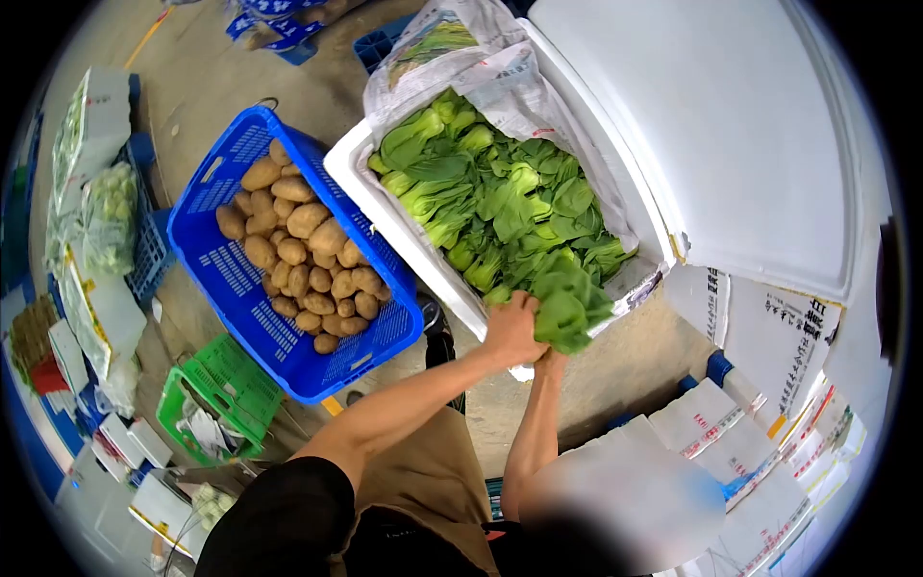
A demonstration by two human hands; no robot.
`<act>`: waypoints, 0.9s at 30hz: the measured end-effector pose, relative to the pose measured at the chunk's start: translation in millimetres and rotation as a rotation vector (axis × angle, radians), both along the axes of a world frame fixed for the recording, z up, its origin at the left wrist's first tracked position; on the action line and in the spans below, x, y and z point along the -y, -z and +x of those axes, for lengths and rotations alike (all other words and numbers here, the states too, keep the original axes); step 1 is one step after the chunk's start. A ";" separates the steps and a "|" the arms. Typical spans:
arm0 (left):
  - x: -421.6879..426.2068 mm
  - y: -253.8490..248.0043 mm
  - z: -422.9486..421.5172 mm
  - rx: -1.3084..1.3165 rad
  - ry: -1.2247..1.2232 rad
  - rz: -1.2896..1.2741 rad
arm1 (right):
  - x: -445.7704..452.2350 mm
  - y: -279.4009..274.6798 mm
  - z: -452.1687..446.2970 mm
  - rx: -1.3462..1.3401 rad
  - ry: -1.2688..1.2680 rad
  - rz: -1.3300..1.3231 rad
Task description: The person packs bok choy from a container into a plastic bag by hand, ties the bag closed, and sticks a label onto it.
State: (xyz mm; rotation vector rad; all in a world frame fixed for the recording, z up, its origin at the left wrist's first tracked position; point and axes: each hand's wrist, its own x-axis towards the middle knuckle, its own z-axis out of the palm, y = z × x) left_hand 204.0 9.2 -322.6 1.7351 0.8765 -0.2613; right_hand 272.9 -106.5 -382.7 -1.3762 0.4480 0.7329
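Note:
A white foam box lined with printed paper holds many leafy green vegetables. Over its near end, my left hand is closed on a bunch of greens. Just beside it, my right hand is closed at the underside of the same bunch, its fingers partly hidden by leaves. Left of the foam box stands a blue basket with many potatoes in it.
A green crate stands at the lower left. Stacked foam boxes are at the lower right, below a large white lid. Bagged vegetables lie at the far left. Part of a person in blue patterned clothing shows at the top.

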 end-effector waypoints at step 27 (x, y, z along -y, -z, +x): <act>71.4 -397.7 -456.9 -0.460 -1.144 1.465 | -67.7 -277.7 -457.6 -0.282 -1.848 0.346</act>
